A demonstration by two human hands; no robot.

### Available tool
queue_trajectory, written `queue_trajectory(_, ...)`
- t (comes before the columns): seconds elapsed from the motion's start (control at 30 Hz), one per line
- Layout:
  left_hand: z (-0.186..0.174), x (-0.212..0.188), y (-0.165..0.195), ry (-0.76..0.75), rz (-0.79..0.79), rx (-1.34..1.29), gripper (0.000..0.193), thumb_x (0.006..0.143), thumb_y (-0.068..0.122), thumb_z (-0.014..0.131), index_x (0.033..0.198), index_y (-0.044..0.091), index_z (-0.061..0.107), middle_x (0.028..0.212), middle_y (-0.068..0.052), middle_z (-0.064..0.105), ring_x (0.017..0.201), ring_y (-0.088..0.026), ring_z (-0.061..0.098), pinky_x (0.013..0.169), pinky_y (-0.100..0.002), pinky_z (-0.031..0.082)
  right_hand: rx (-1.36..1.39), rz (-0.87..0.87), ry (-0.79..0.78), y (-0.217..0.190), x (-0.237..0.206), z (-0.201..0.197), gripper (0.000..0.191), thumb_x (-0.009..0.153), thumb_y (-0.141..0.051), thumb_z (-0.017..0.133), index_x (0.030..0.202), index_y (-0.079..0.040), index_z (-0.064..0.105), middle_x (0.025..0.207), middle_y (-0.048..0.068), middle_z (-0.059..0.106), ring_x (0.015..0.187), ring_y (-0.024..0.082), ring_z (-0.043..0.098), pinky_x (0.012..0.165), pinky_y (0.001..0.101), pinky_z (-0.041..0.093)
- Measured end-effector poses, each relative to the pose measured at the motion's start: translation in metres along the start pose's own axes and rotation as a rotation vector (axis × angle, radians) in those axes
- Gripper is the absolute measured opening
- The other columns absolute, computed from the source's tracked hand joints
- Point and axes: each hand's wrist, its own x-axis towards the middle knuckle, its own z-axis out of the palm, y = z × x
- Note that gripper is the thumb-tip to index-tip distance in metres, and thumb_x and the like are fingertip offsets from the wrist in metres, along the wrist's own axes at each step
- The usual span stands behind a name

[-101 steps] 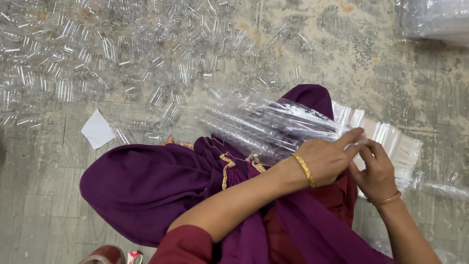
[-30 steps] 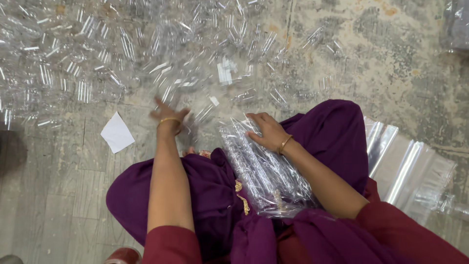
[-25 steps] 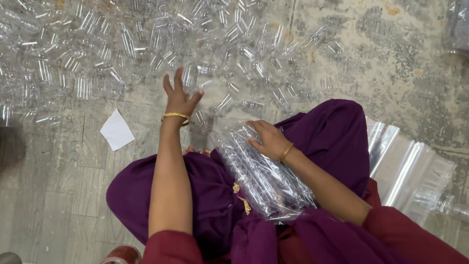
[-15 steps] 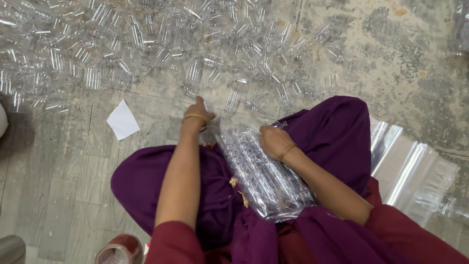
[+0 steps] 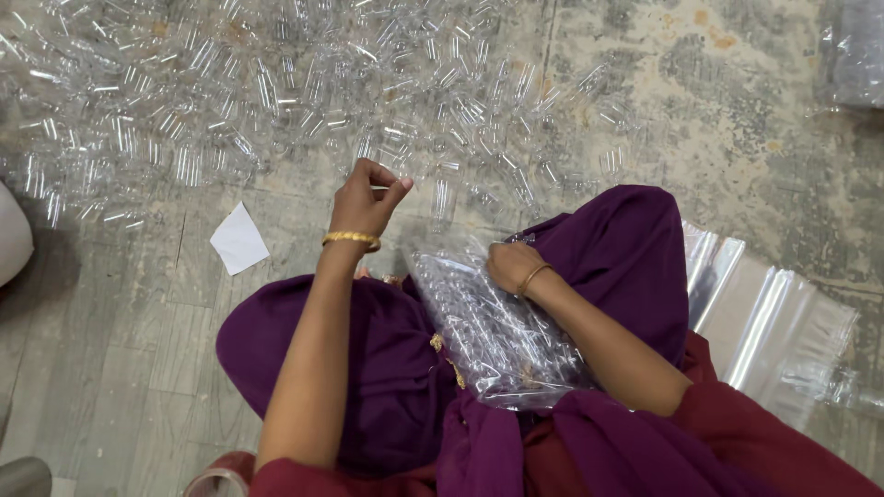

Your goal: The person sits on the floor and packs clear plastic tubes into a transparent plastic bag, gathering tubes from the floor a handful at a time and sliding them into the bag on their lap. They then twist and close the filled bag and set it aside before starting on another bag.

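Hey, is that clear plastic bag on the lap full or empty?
Largely full: the clear bag bulges with small clear tubes packed along its length. The right hand rests at its top end.

Small tubes (image 5: 276, 101): clear hard plastic, glossy, heaped loose and catching bright glints. Bag (image 5: 497, 322) on the lap: thin transparent plastic film, shiny and crinkled, packed with the same clear tubes. Stack of flat bags (image 5: 773, 313): clear film, smooth, with silvery sheen along the folds. Floor (image 5: 718, 110): bare cement, matt, rough and mottled grey with rusty specks. Paper scrap (image 5: 239, 239): white, matt, flat. Draped garment (image 5: 368, 368): purple cloth, soft and matt, with a gold-coloured trim. Bangle on the left hand (image 5: 368, 198) wrist: yellow metal, polished. Bangle at the right hand (image 5: 511, 265): yellow metal, thin, shiny.
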Motion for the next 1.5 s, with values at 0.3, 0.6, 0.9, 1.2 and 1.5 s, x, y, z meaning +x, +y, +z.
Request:
queue_trajectory(0.3, 0.008, -0.024, -0.044, 0.21, -0.091, -0.062, 0.04, 0.085, 0.034, 0.083, 0.1, 0.003, 0.062, 0.097, -0.01, 0.073, 0.087, -0.021, 0.076, 0.075, -0.033, 0.059, -0.052, -0.048, -0.147, 0.017, 0.013, 0.015, 0.041, 0.098, -0.031, 0.045, 0.129, -0.008, 0.059, 0.119, 0.024, 0.068, 0.117, 0.041, 0.062, 0.101, 0.0549, 0.048)
queue_trajectory(0.6, 0.032, -0.003, -0.043, 0.071, -0.151, -0.329, 0.047, 0.091, 0.045, 0.074, 0.087, 0.002, 0.056, 0.085, -0.008, 0.07, 0.08, -0.014, 0.077, 0.067, -0.025, 0.063, 0.117, -0.034, 0.247, 0.008, -0.019, 0.018, 0.036, 0.096, -0.033, 0.05, 0.117, -0.007, 0.063, 0.097, 0.021, 0.073, 0.093, 0.039, 0.071, 0.087, 0.0535, 0.054)
queue_trajectory(0.9, 0.035, -0.006, -0.036, 0.009, -0.136, -0.198, 0.047, 0.088, 0.047, 0.077, 0.084, 0.004, 0.058, 0.079, -0.006, 0.069, 0.072, -0.014, 0.074, 0.064, -0.026, 0.058, 0.031, 0.001, -0.041, 0.005, 0.001, 0.011, 0.058, 0.1, -0.056, 0.049, 0.108, -0.005, 0.074, 0.091, 0.022, 0.074, 0.091, 0.04, 0.073, 0.089, 0.0483, 0.057)
queue_trajectory(1.2, 0.036, -0.002, -0.044, 0.049, -0.034, -0.108, 0.041, 0.085, 0.037, 0.079, 0.096, 0.004, 0.058, 0.092, -0.009, 0.073, 0.076, -0.016, 0.075, 0.069, -0.032, 0.058, -0.099, -0.111, 0.014, -0.018, -0.007, 0.015, 0.08, 0.097, -0.067, 0.043, 0.155, -0.012, 0.032, 0.155, 0.035, 0.031, 0.141, 0.054, 0.028, 0.106, 0.0705, 0.032)
queue_trajectory(1.5, 0.065, -0.005, -0.046, -0.426, 0.103, -0.056, 0.057, 0.089, 0.038, 0.072, 0.137, 0.012, 0.054, 0.117, -0.017, 0.067, 0.099, -0.027, 0.072, 0.082, -0.038, 0.057, 0.172, -0.223, -0.07, -0.032, -0.07, -0.002, 0.061, 0.104, -0.043, 0.046, 0.154, -0.008, 0.04, 0.129, 0.025, 0.066, 0.12, 0.038, 0.064, 0.107, 0.0479, 0.049)
